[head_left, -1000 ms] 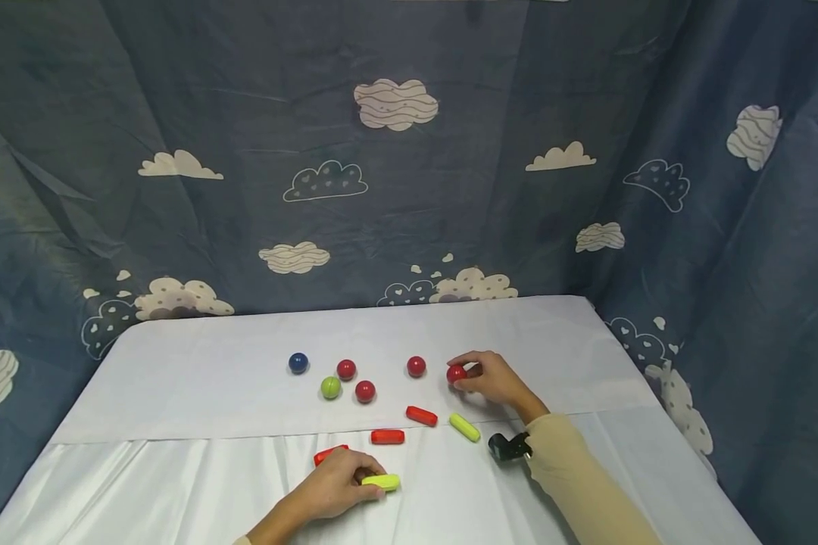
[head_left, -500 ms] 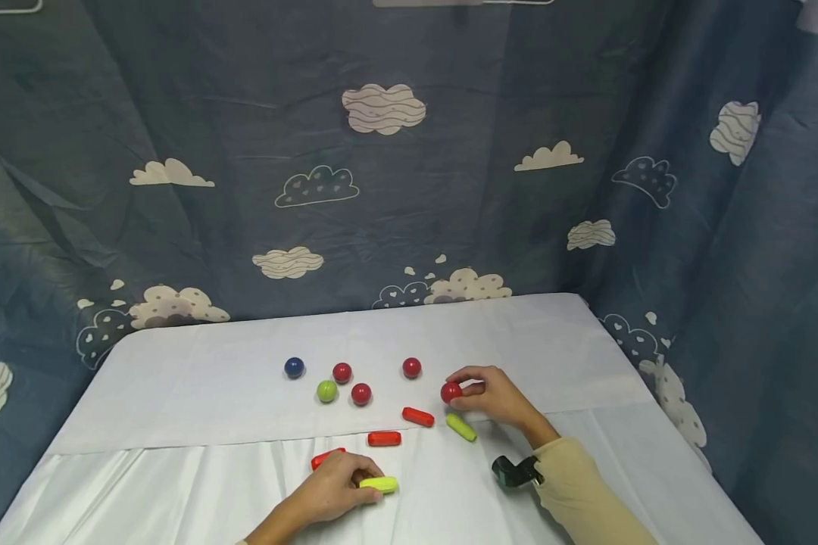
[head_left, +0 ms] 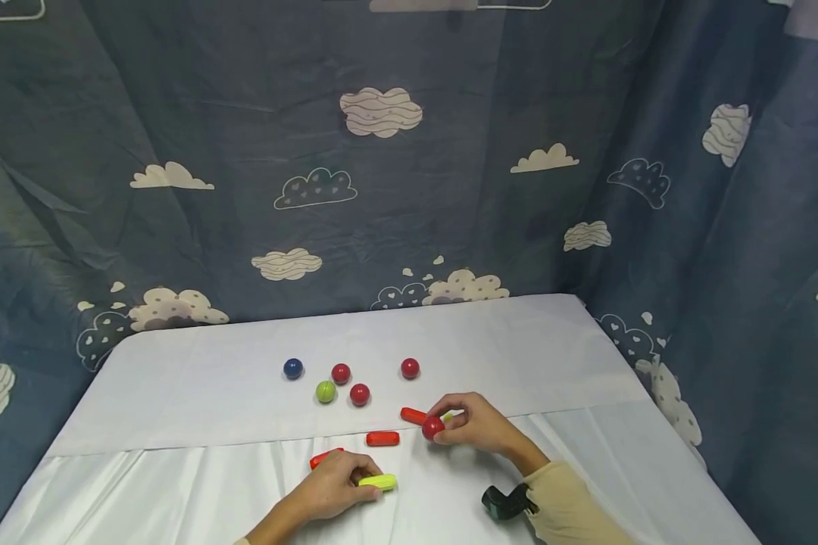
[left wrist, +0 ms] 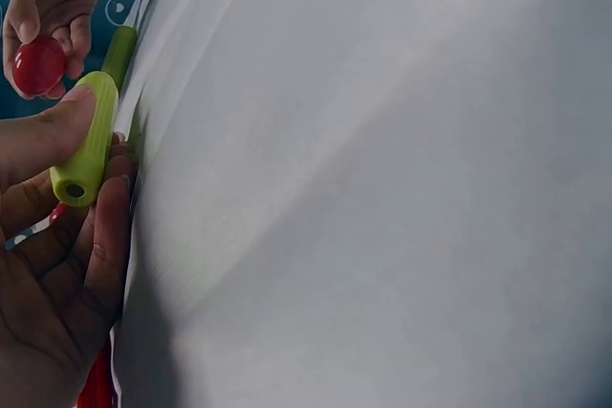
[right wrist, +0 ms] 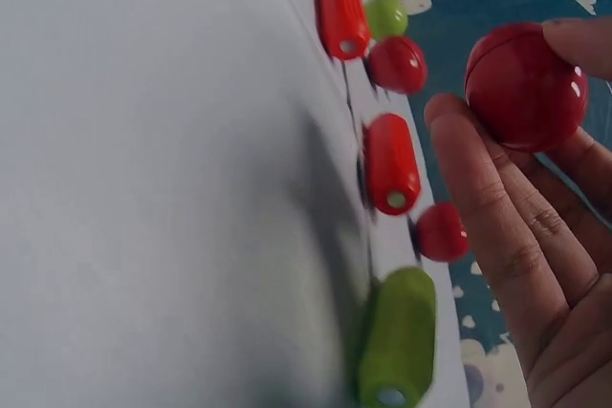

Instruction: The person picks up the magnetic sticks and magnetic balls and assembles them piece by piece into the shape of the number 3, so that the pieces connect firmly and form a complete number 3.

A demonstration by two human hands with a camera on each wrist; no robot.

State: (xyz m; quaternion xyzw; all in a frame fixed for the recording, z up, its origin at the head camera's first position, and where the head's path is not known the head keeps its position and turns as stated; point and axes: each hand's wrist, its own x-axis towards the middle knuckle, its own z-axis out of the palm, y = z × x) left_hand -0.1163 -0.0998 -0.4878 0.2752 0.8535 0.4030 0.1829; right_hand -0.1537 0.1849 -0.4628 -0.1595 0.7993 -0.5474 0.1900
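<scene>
My left hand (head_left: 335,488) pinches a yellow-green ribbed cylinder (left wrist: 84,145) between thumb and fingers; a round hole shows in its near end. Over the middle of the white table, my right hand (head_left: 482,428) holds a glossy red ball (right wrist: 526,86) by thumb and fingertips. Behind that hand, a second yellow-green cylinder (right wrist: 400,336) lies on the cloth, mostly hidden in the head view. Three red cylinders lie nearby: one (head_left: 412,415) beside the held ball, one (head_left: 382,438) between the hands, and one (head_left: 323,459) partly covered by the left hand.
Farther back on the white cloth (head_left: 198,378) sit a blue ball (head_left: 293,369), a green ball (head_left: 325,391) and three red balls (head_left: 359,394). A dark cloud-print curtain (head_left: 436,189) hangs behind and beside the table. A black camera (head_left: 504,502) is strapped at the right wrist.
My right hand has brought the red ball from the back right toward the front and left, nearer the other hand. The left hand keeps its place with the yellow-green cylinder.
</scene>
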